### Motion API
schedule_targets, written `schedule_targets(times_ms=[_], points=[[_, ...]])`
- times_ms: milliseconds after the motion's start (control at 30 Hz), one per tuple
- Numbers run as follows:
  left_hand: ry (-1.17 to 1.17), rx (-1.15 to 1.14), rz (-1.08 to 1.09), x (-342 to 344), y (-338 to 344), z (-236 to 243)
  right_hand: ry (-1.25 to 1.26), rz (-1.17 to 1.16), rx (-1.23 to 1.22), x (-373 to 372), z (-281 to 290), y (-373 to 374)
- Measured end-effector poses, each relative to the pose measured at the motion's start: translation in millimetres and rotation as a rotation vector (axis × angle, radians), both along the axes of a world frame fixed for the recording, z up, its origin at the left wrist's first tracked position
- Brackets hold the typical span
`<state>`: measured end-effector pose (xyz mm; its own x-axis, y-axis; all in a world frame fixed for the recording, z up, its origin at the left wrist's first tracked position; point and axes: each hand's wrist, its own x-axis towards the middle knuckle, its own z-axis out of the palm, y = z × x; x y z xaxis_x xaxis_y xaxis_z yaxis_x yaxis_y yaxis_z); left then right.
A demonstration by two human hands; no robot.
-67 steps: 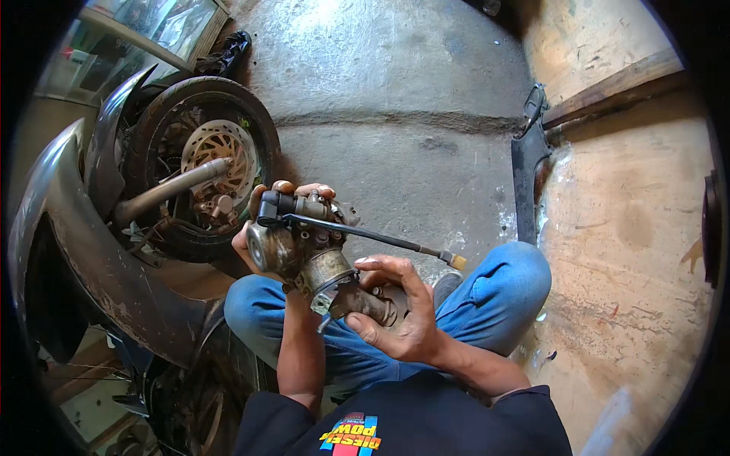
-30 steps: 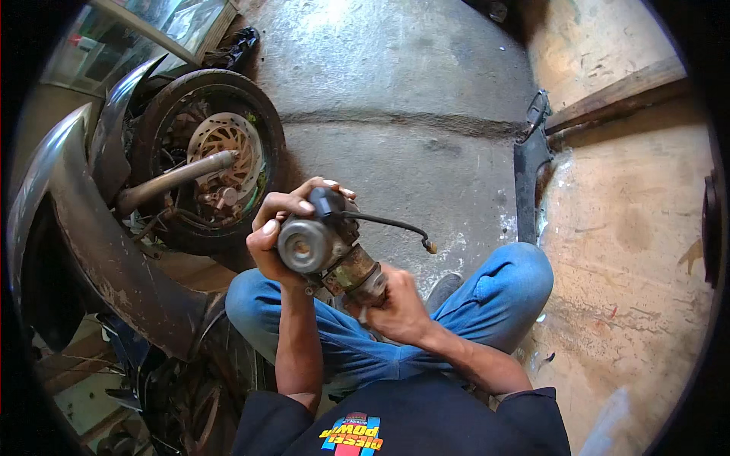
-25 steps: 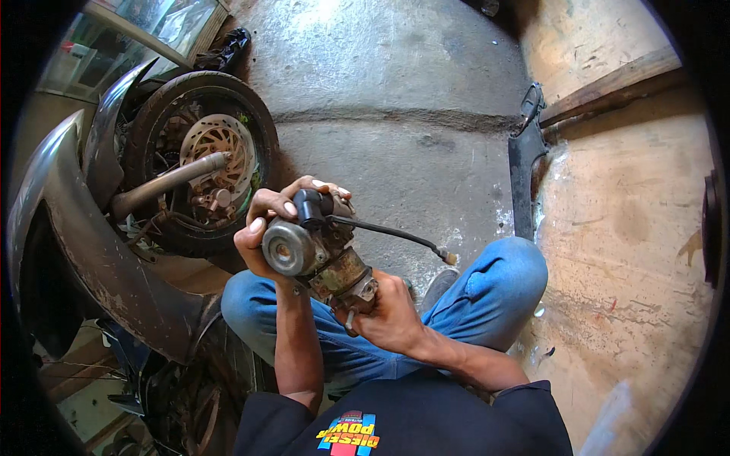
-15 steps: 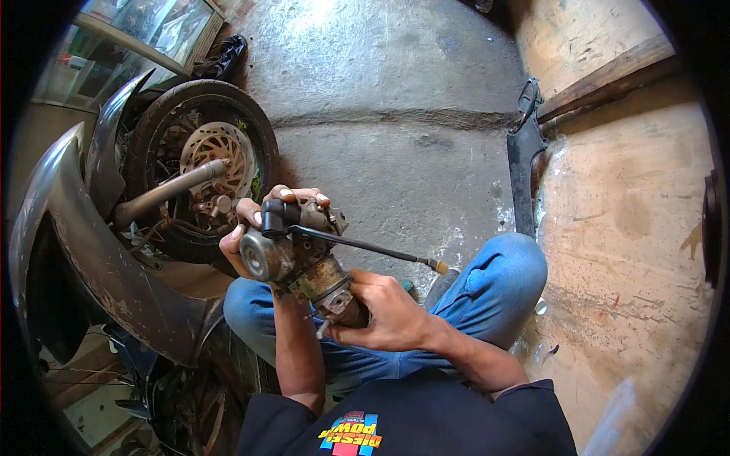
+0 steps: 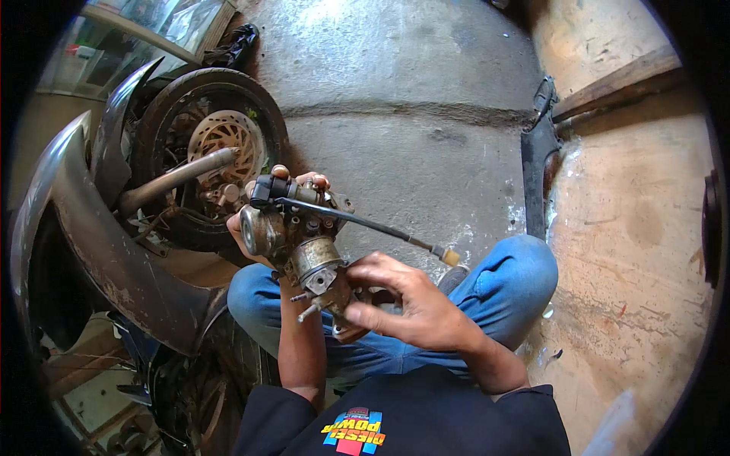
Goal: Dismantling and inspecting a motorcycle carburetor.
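Observation:
A dirty metal carburetor [image 5: 316, 257] is held up over my lap, tilted. My left hand [image 5: 242, 228] wraps round its far left side from behind; much of that hand is hidden by the metal body. From a black elbow fitting at its top, a thin black cable [image 5: 365, 223] with a yellowish tip [image 5: 451, 258] stretches to the right. My right hand [image 5: 414, 304] is at the carburetor's lower right end, thumb and fingers spread apart. The thumb tip lies against the metal, and a flange shows between thumb and fingers.
At the left stand a motorcycle wheel [image 5: 275, 114] with a brake disc [image 5: 228, 137] and scratched dark body panels [image 5: 99, 266]. A long black plastic part [image 5: 537, 167] leans by the wooden wall [image 5: 631, 205] at the right. Cracked concrete floor [image 5: 380, 68] lies ahead.
The carburetor has tilted, so more of its lower end and metal spigots show. My right hand has loosened from round that end, its fingers spreading.

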<state>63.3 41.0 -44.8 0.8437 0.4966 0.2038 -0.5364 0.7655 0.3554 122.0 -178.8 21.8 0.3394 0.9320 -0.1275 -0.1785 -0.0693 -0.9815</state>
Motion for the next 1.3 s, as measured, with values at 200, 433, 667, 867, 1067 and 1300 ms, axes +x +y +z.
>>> schedule_targets(times_ms=[200,433,667,867,1067,1300], points=[[0.027,-0.026,0.055,-7,5,8,0.599,-0.166,-0.001,-3,-10,5],[-0.031,-0.034,0.005,-6,9,-3,0.743,-0.152,0.008,1,2,1],[-0.095,-0.043,-0.037,-10,19,-17,0.638,-0.103,-0.038,2,5,1],[0.033,0.017,0.066,-12,10,9,0.110,-0.174,-0.105,-2,-3,0],[0.064,0.336,0.414,-23,9,34,-0.397,-0.351,-0.120,-10,-2,4],[-0.072,0.755,0.487,-36,7,55,0.105,-0.224,-0.183,-14,-20,5]])
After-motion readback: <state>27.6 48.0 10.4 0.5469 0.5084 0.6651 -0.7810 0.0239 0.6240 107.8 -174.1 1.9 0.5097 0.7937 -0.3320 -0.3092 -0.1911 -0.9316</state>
